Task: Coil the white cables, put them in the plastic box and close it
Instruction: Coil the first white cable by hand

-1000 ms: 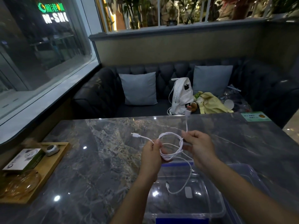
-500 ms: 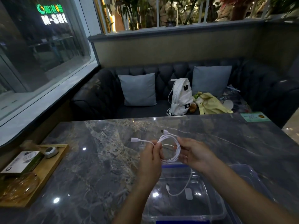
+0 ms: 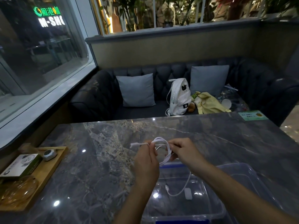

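Observation:
I hold a white cable (image 3: pixel 163 147) wound into a small coil above the marble table, just beyond the box. My left hand (image 3: pixel 146 160) pinches the coil's left side, with a short plug end sticking out to the left. On the coil's right side, my right hand (image 3: pixel 184 151) grips the loops. One loose end (image 3: pixel 178 190) hangs down into the clear plastic box (image 3: pixel 215 212), which stands open near the table's front edge. The box's clear lid (image 3: pixel 252 178) lies beside it on the right.
A wooden tray (image 3: pixel 47 172) with a small carton, a round metal object and an amber glass dish sits at the table's left edge. A green card (image 3: pixel 252 115) lies at the far right corner. Behind the table, a dark sofa holds cushions, a white backpack (image 3: pixel 178 97) and yellow cloth.
The upright free end has been wound in, and the coil is now tighter and smaller. Both hands have come closer together around it.

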`<action>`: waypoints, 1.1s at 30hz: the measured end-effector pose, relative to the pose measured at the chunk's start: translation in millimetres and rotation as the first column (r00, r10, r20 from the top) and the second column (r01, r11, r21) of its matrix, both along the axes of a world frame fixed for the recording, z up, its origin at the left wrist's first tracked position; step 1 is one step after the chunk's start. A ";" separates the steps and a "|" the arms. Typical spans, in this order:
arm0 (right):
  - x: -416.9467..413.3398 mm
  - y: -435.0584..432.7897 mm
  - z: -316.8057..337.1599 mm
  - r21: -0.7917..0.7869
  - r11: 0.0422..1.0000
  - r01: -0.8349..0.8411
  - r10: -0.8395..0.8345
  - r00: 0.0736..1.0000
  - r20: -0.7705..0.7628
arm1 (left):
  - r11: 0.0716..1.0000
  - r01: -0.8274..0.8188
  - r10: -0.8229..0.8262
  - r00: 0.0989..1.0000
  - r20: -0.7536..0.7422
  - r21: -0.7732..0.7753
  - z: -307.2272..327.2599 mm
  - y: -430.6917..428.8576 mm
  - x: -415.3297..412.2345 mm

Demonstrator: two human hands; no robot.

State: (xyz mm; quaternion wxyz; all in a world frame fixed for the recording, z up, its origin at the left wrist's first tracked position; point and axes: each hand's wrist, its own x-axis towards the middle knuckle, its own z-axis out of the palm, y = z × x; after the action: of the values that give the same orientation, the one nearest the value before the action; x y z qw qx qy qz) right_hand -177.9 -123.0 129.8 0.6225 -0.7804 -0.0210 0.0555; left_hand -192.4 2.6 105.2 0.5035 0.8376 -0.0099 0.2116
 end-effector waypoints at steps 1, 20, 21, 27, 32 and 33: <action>-0.6 0.5 0.5 0.004 1.000 -0.028 0.028 1.000 0.004 | 0.999 -0.044 0.044 0.999 0.023 0.025 1.3 0.0 -0.4; -13.3 -5.4 -9.2 -0.239 0.971 0.021 0.000 0.996 0.091 | 0.996 0.071 -0.054 0.963 -0.265 0.056 7.8 -2.8 -1.9; -15.5 -5.2 -10.1 -0.312 0.950 0.034 0.020 0.985 0.171 | 0.997 0.077 -0.083 0.946 -0.312 -0.032 8.4 -3.4 -1.2; -22.4 -11.2 -13.4 -0.728 0.668 0.152 0.349 0.800 0.488 | 0.959 0.074 -0.175 0.915 -0.365 -0.272 3.8 -5.9 -2.7; -26.1 -15.0 -17.1 -0.727 0.639 0.250 0.356 0.742 0.568 | 0.929 0.126 -0.259 0.893 -0.368 -0.349 4.5 -7.5 -6.6; -26.0 -16.1 -18.3 -0.681 0.688 0.251 0.297 0.758 0.580 | 0.917 0.144 -0.296 0.871 -0.391 -0.373 4.9 -7.5 -6.7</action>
State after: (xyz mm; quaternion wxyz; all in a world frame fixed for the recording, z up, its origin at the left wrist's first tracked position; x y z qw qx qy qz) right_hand -203.8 -139.1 111.5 0.2132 -0.9284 -0.2228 -0.2073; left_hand -199.1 -4.9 110.1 0.6474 0.7597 0.0429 -0.0441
